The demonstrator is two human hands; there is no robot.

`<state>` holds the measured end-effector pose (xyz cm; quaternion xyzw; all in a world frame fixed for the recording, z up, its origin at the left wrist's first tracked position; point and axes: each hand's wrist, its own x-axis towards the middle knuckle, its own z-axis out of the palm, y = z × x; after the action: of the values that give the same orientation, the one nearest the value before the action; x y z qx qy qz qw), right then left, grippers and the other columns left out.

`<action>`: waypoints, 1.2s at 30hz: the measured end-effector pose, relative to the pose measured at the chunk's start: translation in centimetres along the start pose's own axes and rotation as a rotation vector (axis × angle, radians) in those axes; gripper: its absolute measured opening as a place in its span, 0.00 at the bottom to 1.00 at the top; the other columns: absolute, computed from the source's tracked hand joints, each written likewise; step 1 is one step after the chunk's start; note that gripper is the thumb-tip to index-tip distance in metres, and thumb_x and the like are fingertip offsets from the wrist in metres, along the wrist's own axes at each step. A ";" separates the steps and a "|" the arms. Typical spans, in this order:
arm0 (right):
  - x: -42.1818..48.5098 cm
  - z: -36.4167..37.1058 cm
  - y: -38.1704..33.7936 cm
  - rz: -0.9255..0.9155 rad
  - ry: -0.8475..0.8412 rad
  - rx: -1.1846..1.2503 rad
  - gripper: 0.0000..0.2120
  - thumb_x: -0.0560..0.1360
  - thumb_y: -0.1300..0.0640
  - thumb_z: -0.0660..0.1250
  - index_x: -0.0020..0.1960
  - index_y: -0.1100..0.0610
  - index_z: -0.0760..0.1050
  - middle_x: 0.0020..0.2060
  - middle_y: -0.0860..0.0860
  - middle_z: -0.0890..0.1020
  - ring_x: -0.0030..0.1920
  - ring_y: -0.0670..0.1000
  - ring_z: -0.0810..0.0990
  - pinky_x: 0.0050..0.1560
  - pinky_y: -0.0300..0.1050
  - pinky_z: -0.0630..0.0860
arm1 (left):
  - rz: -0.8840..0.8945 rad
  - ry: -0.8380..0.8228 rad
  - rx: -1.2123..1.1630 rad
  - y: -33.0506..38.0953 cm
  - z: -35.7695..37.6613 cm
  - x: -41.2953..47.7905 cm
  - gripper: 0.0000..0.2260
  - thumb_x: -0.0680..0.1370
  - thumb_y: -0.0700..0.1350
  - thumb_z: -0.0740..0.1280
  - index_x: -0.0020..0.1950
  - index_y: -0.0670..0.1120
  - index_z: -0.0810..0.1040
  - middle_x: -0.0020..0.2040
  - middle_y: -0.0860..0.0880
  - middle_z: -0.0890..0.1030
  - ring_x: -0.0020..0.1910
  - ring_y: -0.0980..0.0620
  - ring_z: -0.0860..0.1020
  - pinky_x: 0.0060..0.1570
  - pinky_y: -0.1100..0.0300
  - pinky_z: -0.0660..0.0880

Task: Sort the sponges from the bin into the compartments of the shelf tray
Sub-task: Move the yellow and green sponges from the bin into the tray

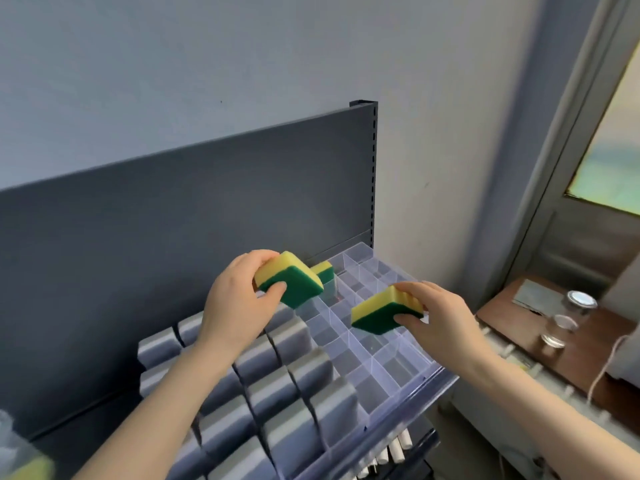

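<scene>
My left hand (pixel 235 303) grips a yellow-and-green sponge (pixel 294 282), held tilted above the middle of the clear compartment tray (pixel 398 372). My right hand (pixel 440 320) holds a second yellow-and-green sponge (pixel 381 313) over the tray's bare right-hand compartments. A third yellow-and-green sponge (pixel 323 271) stands in a compartment near the back of the tray. Several grey sponges (pixel 298 382) fill the tray's left and front compartments. The bin is out of view, apart from a blurred yellow patch (pixel 31 469) at the bottom left corner.
A dark grey shelf back panel (pixel 173 220) rises behind the tray. To the right stands a brown wooden table (pixel 512 323) with glass jars (pixel 578 303), and a white cable (pixel 602 368) hangs over it. A door with a window (pixel 606 161) is at the far right.
</scene>
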<state>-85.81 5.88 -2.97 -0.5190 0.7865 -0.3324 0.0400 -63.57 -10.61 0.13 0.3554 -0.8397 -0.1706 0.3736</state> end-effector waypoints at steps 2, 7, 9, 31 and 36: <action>2.6 0.4 0.5 -0.032 -0.007 -0.012 0.20 0.71 0.62 0.71 0.62 0.53 0.74 0.55 0.48 0.80 0.52 0.53 0.77 0.52 0.42 0.73 | -0.048 0.003 -0.002 -0.9 0.6 1.8 0.15 0.71 0.42 0.71 0.55 0.53 0.76 0.49 0.56 0.79 0.47 0.53 0.77 0.48 0.51 0.77; 7.2 1.7 1.8 -0.047 -0.020 0.006 0.21 0.71 0.63 0.71 0.62 0.52 0.73 0.55 0.48 0.80 0.53 0.54 0.77 0.54 0.48 0.75 | -0.095 -0.055 0.050 -2.2 2.7 4.9 0.12 0.70 0.43 0.72 0.50 0.54 0.75 0.46 0.58 0.79 0.45 0.55 0.77 0.46 0.50 0.77; 8.9 2.2 2.2 -0.056 -0.044 0.029 0.20 0.71 0.63 0.71 0.60 0.52 0.73 0.53 0.48 0.80 0.52 0.54 0.78 0.53 0.47 0.76 | -0.107 -0.065 0.070 -2.5 3.5 5.7 0.12 0.69 0.43 0.73 0.49 0.54 0.76 0.46 0.59 0.77 0.45 0.56 0.77 0.46 0.51 0.77; 19.1 9.2 4.6 -0.471 -0.414 -0.015 0.19 0.72 0.64 0.67 0.61 0.52 0.74 0.57 0.49 0.80 0.56 0.54 0.76 0.55 0.46 0.74 | -0.363 -0.234 0.368 -4.0 10.7 5.1 0.13 0.71 0.47 0.72 0.54 0.52 0.74 0.50 0.59 0.73 0.47 0.59 0.72 0.46 0.64 0.68; 19.0 9.9 3.8 -0.542 -0.461 -0.091 0.18 0.73 0.64 0.65 0.61 0.52 0.75 0.56 0.50 0.78 0.56 0.55 0.75 0.54 0.48 0.76 | -0.369 -0.279 0.423 -4.3 11.5 5.3 0.13 0.72 0.48 0.72 0.54 0.52 0.74 0.55 0.56 0.75 0.51 0.55 0.75 0.47 0.61 0.71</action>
<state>-93.51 -14.00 -7.47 -0.7713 0.6047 -0.1695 0.1036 -72.67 -17.14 -7.21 0.5449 -0.8210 -0.1039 0.1354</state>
